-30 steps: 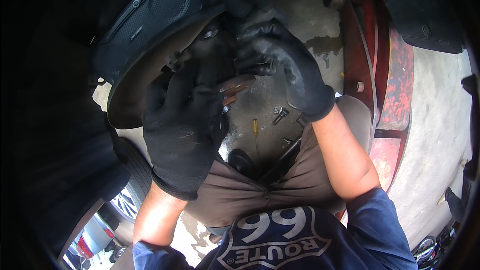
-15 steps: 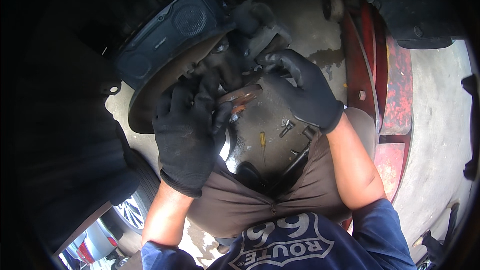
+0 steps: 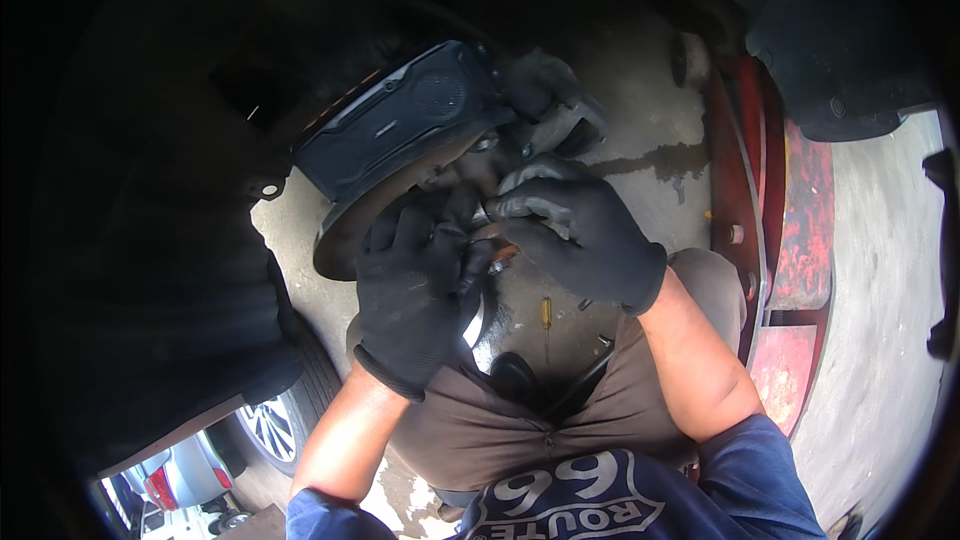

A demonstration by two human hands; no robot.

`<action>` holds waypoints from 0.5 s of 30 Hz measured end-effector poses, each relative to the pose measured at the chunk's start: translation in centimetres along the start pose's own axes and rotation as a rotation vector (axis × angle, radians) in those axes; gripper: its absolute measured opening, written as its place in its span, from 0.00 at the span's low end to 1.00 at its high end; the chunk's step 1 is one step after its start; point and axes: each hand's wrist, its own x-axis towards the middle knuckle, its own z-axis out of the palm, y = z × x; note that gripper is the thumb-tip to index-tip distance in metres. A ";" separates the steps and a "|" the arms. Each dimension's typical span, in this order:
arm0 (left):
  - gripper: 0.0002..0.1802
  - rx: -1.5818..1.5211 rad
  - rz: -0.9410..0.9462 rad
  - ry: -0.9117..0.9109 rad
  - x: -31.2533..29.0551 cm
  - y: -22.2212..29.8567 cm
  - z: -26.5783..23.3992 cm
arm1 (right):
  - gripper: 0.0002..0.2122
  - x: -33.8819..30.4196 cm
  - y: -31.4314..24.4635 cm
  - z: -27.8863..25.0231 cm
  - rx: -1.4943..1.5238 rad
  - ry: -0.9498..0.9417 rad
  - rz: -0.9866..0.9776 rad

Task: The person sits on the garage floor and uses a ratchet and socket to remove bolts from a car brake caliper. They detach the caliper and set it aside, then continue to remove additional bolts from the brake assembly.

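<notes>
Both my hands wear black gloves and meet in front of a brake disc [image 3: 335, 245]. My left hand [image 3: 415, 285] has its fingers curled around the left end of a rusty-brown piece [image 3: 488, 231], which is mostly hidden by the gloves. My right hand [image 3: 590, 240] pinches at the other end of this piece, its thumb and fingers close to my left fingertips. What exactly the right fingers grip is covered. Under the hands shows an orange-brown part [image 3: 506, 253]. Beyond them, a dark brake caliper [image 3: 560, 115] sits beside the disc.
A dark portable speaker [image 3: 400, 115] rests against the disc's far side. On the floor between my legs lies a yellow-handled screwdriver [image 3: 546, 313], with a bolt [image 3: 605, 341] near my right thigh. A red metal frame [image 3: 800, 210] stands to the right; a wheel [image 3: 270, 430] is at lower left.
My right hand has moved left and closed in on the rusty-brown piece beside my left hand. The view has shifted, so the speaker and disc appear lower and farther right.
</notes>
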 end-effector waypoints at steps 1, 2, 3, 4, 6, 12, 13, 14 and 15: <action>0.30 -0.038 -0.020 0.015 -0.2 0.0 -0.3 | 0.09 0.0 0.2 0.2 0.043 0.016 0.025; 0.30 -0.079 -0.035 0.034 -0.6 0.2 -0.5 | 0.09 -0.1 0.3 0.3 0.091 0.058 0.058; 0.30 -0.121 -0.060 0.047 -1.1 0.3 -0.6 | 0.09 -0.2 0.4 0.4 0.093 0.082 0.055; 0.30 -0.178 -0.168 0.070 -2.0 0.6 -0.8 | 0.13 -0.3 0.3 0.3 0.017 0.109 0.005; 0.33 -0.361 -0.319 0.236 -4.5 0.6 -0.6 | 0.16 -0.5 -0.1 0.2 -0.043 0.155 0.011; 0.26 -1.060 -0.722 0.178 -13.4 -2.6 5.2 | 0.21 -0.1 -2.1 0.1 -0.222 0.053 -0.011; 0.25 -0.925 -0.558 0.100 -14.2 -3.4 6.1 | 0.20 0.2 -2.3 0.3 -0.232 0.077 -0.027; 0.24 -0.767 -0.324 0.070 -14.9 -3.9 6.8 | 0.20 0.4 -2.5 0.6 -0.256 0.087 -0.025; 0.25 -1.074 -0.467 0.029 -15.2 -4.1 7.4 | 0.20 0.5 -2.8 0.8 -0.281 0.101 -0.019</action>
